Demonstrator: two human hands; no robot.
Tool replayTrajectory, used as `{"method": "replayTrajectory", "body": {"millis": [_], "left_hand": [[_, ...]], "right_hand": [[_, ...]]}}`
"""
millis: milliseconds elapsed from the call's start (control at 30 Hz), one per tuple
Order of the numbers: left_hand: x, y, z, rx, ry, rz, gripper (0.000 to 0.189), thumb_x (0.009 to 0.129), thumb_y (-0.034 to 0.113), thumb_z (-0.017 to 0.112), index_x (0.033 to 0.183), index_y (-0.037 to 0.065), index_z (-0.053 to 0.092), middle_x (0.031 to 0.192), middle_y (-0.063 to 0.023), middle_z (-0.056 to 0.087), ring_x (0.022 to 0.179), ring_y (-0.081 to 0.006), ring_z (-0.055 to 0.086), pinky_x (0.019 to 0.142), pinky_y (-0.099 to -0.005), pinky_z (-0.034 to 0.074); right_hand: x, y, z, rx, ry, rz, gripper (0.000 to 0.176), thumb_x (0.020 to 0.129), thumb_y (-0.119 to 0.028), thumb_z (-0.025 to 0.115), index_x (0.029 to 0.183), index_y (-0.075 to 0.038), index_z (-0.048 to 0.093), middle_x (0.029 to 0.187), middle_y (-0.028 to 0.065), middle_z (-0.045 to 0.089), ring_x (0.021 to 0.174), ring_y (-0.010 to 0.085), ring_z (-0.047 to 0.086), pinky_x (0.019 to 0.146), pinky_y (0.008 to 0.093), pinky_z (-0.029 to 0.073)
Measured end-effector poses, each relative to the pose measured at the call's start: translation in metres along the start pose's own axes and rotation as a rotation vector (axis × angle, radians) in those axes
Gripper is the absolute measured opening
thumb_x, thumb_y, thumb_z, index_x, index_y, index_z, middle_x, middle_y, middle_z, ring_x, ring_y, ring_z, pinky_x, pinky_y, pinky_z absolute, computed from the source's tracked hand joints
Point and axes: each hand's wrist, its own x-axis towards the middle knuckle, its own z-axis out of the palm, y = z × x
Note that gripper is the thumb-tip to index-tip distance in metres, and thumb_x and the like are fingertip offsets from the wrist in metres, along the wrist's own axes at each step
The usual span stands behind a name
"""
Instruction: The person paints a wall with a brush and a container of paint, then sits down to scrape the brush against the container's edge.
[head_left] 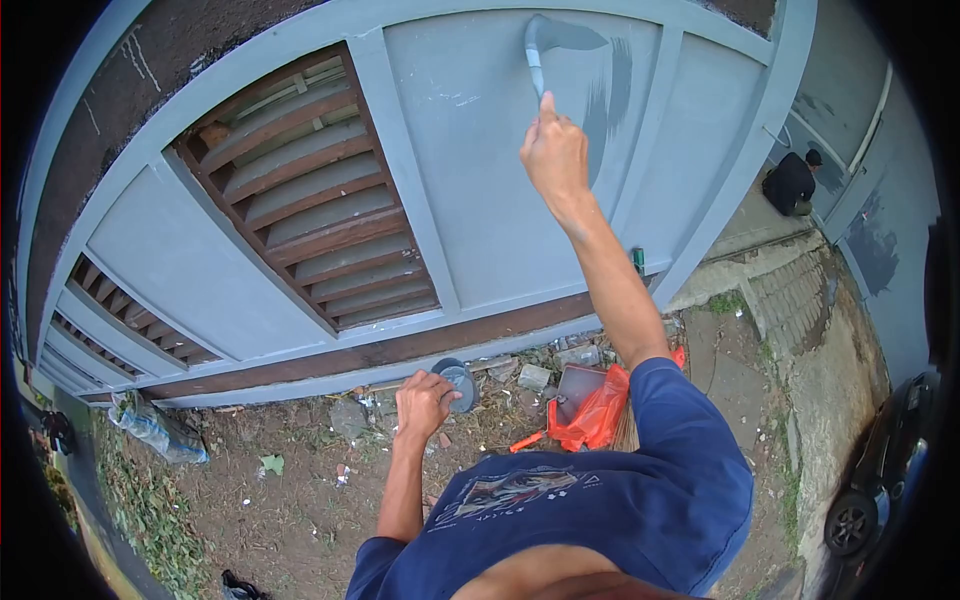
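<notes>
My right hand (556, 150) is raised to the wall, its fingers closed round the handle of a paintbrush (534, 62). The brush head lies against a light blue-grey wall panel (460, 150), beside a darker wet-looking patch of grey paint (580, 36). More dark streaks (610, 95) run down the panel to the right of the brush. Low in front of me, my left hand (424, 404) grips the rim of a small round paint pot (456, 384); grey paint shows inside it.
Brown slatted louvres (315, 200) sit left of the panel. On the littered ground lie an orange-red plastic bag (595, 410), a grey tray (577, 388) and a clear plastic sack (155, 428). Another person (790, 183) crouches by the far-right wall. A dark car (880, 470) stands at right.
</notes>
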Motion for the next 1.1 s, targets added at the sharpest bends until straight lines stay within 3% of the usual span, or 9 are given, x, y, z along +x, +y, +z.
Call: {"method": "replayTrajectory", "body": {"millis": [100,200,400,533,700,867,1000,1100], "left_hand": [[-0.001,-0.009,0.003,0.028,0.000,-0.016,0.016,0.066,0.021,0.083,0.078,0.011,0.077,0.081,-0.0001,0.070,0.078,-0.0215,0.062,0.070,-0.0368,0.051],[0.000,-0.009,0.004,0.048,0.006,-0.036,0.016,0.067,0.021,0.083,0.077,0.011,0.077,0.080,-0.0001,0.070,0.078,-0.0214,0.062,0.069,-0.0370,0.051],[0.010,0.001,0.005,0.082,0.083,-0.028,0.016,0.064,0.016,0.084,0.075,0.008,0.076,0.077,-0.0018,0.070,0.073,-0.0220,0.062,0.065,-0.0359,0.051],[0.019,0.012,0.011,0.099,0.071,-0.057,0.015,0.067,0.021,0.083,0.075,0.010,0.076,0.079,-0.0005,0.069,0.076,-0.0215,0.062,0.068,-0.0371,0.050],[0.034,0.042,0.016,0.128,0.091,-0.033,0.015,0.066,0.019,0.083,0.075,0.009,0.076,0.079,-0.0003,0.069,0.076,-0.0215,0.062,0.067,-0.0368,0.050],[0.049,0.081,0.022,0.129,0.137,-0.054,0.015,0.066,0.017,0.083,0.074,0.009,0.075,0.079,-0.0001,0.070,0.074,-0.0215,0.062,0.066,-0.0362,0.050],[0.056,0.109,0.027,0.126,0.150,-0.053,0.017,0.063,0.016,0.085,0.074,0.007,0.076,0.079,-0.0027,0.071,0.072,-0.0225,0.062,0.064,-0.0357,0.051],[0.058,0.115,0.029,0.135,0.151,-0.043,0.017,0.063,0.016,0.085,0.074,0.008,0.075,0.079,-0.0019,0.071,0.072,-0.0219,0.062,0.064,-0.0357,0.051]], "right_hand": [[-0.006,-0.054,0.014,0.091,-0.031,-0.097,0.044,0.085,-0.001,0.060,0.126,0.015,0.055,0.067,0.0244,0.061,0.054,0.0353,0.063,0.049,0.0420,0.052],[-0.006,-0.067,0.015,0.224,-0.102,-0.180,0.037,0.089,-0.006,0.063,0.123,0.008,0.061,0.065,0.0186,0.062,0.052,0.0316,0.061,0.050,0.0414,0.049],[0.027,0.039,-0.029,0.090,0.022,-0.043,0.032,0.090,-0.011,0.061,0.118,0.005,0.066,0.056,0.0183,0.058,0.046,0.0303,0.059,0.048,0.0407,0.045],[0.043,0.115,-0.070,-0.036,0.115,0.160,0.034,0.089,-0.016,0.061,0.117,0.003,0.068,0.057,0.0197,0.060,0.049,0.0328,0.061,0.052,0.0408,0.047],[0.033,0.161,-0.079,-0.159,0.220,0.231,0.034,0.088,-0.012,0.058,0.116,0.005,0.067,0.055,0.0177,0.060,0.050,0.0334,0.061,0.052,0.0418,0.048],[0.012,0.124,-0.042,0.019,0.243,0.068,0.030,0.088,-0.008,0.063,0.115,0.003,0.068,0.054,0.0120,0.056,0.048,0.0269,0.055,0.044,0.0392,0.042],[0.004,0.069,-0.018,0.260,0.121,-0.007,0.025,0.093,-0.017,0.067,0.113,-0.003,0.071,0.052,0.0097,0.054,0.043,0.0228,0.051,0.045,0.0365,0.041],[0.009,0.063,-0.013,0.270,0.029,-0.043,0.024,0.094,-0.019,0.067,0.111,-0.002,0.071,0.052,0.0098,0.054,0.043,0.0233,0.052,0.044,0.0368,0.040]]}}
